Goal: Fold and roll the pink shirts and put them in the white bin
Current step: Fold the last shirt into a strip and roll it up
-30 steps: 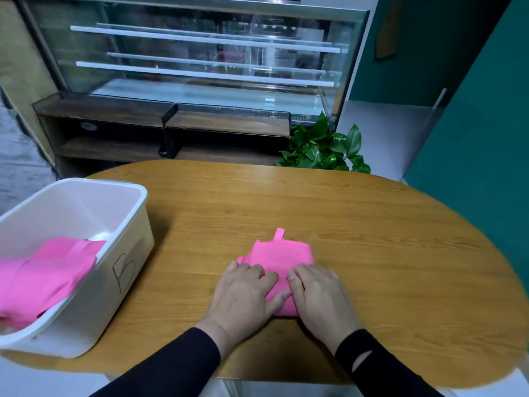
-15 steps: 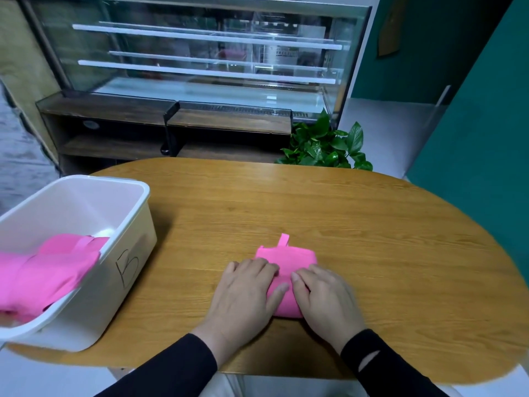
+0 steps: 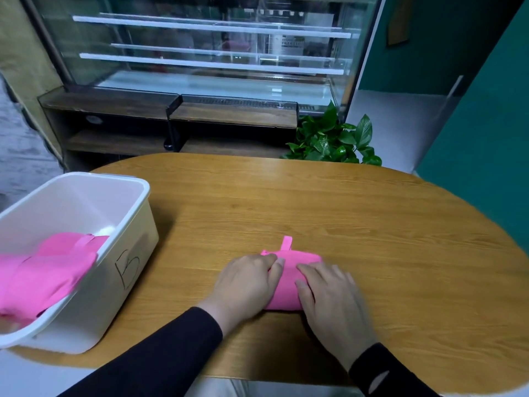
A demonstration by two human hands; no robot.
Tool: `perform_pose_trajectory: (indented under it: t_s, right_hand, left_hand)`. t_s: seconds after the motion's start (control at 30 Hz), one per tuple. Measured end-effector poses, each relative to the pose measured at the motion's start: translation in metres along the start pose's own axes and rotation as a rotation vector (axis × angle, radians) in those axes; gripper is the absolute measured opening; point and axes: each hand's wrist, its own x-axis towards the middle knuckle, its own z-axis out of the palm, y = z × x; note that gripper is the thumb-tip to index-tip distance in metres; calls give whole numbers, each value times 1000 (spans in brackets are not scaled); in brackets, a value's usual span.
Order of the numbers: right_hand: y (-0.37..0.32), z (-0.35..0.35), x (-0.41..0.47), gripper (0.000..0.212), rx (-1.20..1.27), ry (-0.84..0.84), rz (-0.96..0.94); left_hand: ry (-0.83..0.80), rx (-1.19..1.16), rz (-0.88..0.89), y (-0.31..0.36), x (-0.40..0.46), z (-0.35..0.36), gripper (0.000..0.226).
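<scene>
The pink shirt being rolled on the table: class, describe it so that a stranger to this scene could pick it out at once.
Start at the oval wooden table. Near its front edge, both hands press on a small pink shirt, the left hand and right hand covering its sides. Unlike the loose pink clothes in the white bin to the left, it is a tight roll with a small tab poking out behind.

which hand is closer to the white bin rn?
Left. The left hand rests on the pink shirt's left end, on the side toward the white bin, with bare table between them. The right hand rests on the shirt's far end.
</scene>
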Motion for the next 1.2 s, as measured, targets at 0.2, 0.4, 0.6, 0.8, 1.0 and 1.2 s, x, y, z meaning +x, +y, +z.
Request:
perform_pose_trajectory:
  t_s: [0.2,0.4,0.6,0.8,1.0,1.2]
  right_hand:
    - [3,1,31,45,19,24,56]
    - [9,-1,38,50,7,-246,80]
    - [-7,-8,45,30,-113,-72,-30]
    - [0,-4,30,91,-157,-222,-169]
    - [1,-14,52,77,-116,-300,-114]
    - [27,-32,47,68,797,-389,387]
  left_hand:
    - [189,127,150,-6,-16,6,33]
    - [153,100,115,-15,-16,17,36]
    - [15,-11,21,-14,8,6,32]
    - [-116,-118,-70,-15,26,5,34]
    - [-137,-740,-181,-26,15,0,38]
    - [-164,-925,-129,-15,-10,5,43]
